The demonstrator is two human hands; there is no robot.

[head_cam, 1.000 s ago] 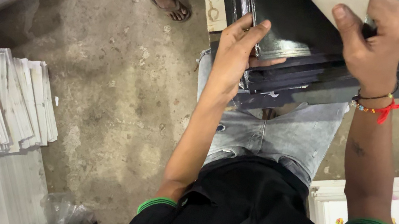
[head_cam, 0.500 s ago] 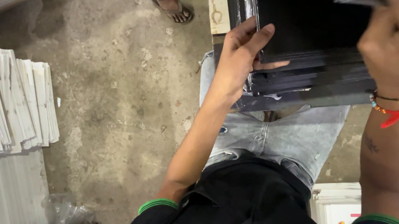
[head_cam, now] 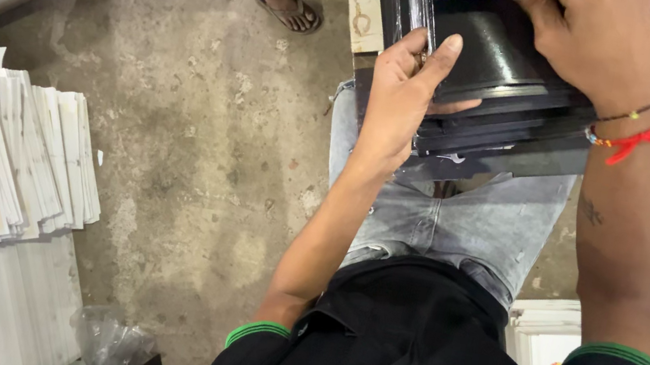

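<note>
Glossy black sheets point(head_cam: 498, 62) under both hands' grip

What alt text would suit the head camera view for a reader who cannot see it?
Both hands, left hand and right hand, grip a stack of glossy black sheets above the person's lap. Fanned white sheets lie left on the concrete floor.

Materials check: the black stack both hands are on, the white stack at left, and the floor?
Black sheets: glossy, smooth, thin stacked edges with light glare; likely laminate or plastic board, can't confirm. The left hand grips the stack's edge, the right hand presses on top. White stack: matte thin strips, fanned, probably paper or card. Floor: rough, stained grey concrete.
</note>
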